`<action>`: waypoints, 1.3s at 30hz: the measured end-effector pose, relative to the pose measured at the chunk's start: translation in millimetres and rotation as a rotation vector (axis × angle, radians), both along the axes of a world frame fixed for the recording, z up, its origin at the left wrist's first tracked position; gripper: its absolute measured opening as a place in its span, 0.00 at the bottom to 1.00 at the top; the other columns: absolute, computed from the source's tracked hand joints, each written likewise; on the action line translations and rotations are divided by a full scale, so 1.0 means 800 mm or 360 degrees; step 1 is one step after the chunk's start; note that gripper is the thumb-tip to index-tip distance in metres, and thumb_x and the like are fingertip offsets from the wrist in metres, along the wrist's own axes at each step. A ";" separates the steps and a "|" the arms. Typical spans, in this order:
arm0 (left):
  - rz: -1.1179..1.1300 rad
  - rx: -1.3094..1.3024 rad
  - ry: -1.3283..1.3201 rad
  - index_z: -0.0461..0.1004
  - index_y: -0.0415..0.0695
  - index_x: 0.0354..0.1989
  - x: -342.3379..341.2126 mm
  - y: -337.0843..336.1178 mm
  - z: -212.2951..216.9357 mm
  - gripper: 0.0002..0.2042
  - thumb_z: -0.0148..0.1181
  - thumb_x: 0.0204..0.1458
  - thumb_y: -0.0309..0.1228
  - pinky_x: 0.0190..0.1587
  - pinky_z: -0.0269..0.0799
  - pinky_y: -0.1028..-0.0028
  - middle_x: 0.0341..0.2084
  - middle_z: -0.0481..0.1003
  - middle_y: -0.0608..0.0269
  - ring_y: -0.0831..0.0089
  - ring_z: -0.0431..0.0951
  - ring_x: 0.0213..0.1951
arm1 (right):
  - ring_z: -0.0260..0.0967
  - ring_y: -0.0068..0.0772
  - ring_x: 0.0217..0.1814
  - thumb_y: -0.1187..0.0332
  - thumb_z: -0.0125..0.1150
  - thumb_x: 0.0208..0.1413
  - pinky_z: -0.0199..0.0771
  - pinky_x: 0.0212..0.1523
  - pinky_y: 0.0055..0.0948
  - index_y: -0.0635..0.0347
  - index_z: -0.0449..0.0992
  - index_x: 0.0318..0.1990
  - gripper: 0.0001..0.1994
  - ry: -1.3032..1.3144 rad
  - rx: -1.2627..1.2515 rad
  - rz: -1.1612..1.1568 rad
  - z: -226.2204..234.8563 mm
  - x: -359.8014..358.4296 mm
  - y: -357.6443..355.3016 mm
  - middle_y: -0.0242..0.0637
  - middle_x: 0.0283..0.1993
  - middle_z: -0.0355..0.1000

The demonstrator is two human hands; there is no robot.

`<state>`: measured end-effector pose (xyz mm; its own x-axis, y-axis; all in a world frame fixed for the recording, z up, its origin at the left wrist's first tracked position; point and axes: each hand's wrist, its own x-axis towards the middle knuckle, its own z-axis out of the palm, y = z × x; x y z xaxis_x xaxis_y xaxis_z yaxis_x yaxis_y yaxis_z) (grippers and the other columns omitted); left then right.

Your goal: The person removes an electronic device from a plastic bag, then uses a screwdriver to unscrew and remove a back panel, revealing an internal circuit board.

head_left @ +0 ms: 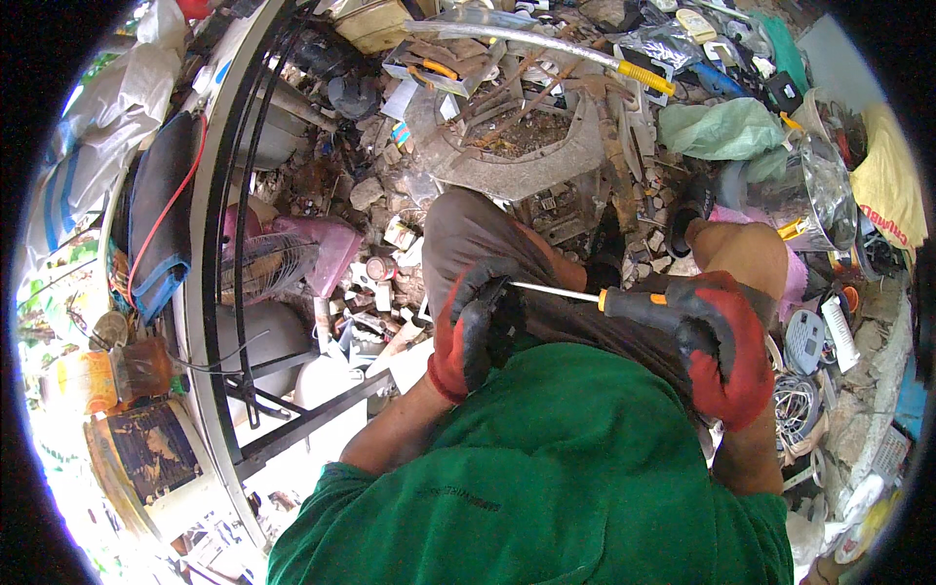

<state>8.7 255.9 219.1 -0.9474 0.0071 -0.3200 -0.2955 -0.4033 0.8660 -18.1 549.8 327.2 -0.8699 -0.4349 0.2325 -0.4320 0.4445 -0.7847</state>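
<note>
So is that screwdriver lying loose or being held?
Held. The right hand grips the screwdriver by its handle; its tip meets a dark part in the left hand.

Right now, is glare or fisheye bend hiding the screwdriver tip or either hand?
Head view: no; right hand and screwdriver are sharp and evenly lit, though the tip vanishes behind the left hand. Glare washes out the lower left rim; the rack bars bow, and the corners are black.

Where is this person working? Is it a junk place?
Probably a scrap or repair yard. Broken parts and rubble cover the ground, a fan grille and coiled wire lie about, and the gloved right hand drives a screwdriver into something the left hand holds.
</note>
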 end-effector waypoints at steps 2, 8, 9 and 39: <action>-0.0048 0.0049 -0.0065 0.62 0.38 0.57 0.002 -0.003 -0.008 0.32 0.48 0.57 0.55 0.27 0.62 0.80 0.30 0.71 0.64 0.79 0.68 0.28 | 0.68 0.60 0.48 0.71 0.56 0.44 0.69 0.50 0.46 0.66 0.65 0.52 0.24 0.0179 -0.0002 0.0150 0.001 -0.010 0.001 0.57 0.48 0.68; -0.0250 0.0238 0.0051 0.62 0.40 0.58 0.004 -0.028 -0.076 0.30 0.45 0.59 0.54 0.23 0.58 0.81 0.29 0.70 0.66 0.80 0.66 0.24 | 0.67 0.60 0.49 0.72 0.57 0.44 0.69 0.51 0.45 0.64 0.64 0.53 0.24 0.0043 -0.0037 -0.0139 0.008 0.000 -0.011 0.57 0.50 0.66; -0.0300 0.0227 0.0108 0.62 0.40 0.58 0.004 -0.032 -0.078 0.30 0.44 0.59 0.55 0.22 0.57 0.81 0.28 0.70 0.66 0.80 0.66 0.23 | 0.67 0.60 0.50 0.72 0.57 0.44 0.69 0.51 0.45 0.64 0.64 0.52 0.24 -0.0014 0.0242 -0.0159 0.015 -0.002 -0.007 0.57 0.51 0.65; -0.0100 0.0070 0.0052 0.62 0.45 0.58 -0.008 -0.004 -0.012 0.22 0.49 0.61 0.46 0.40 0.72 0.70 0.39 0.70 0.64 0.72 0.71 0.39 | 0.69 0.48 0.52 0.78 0.50 0.51 0.67 0.54 0.38 0.65 0.61 0.60 0.25 -0.0188 0.0025 -0.0124 -0.015 -0.017 0.003 0.50 0.56 0.65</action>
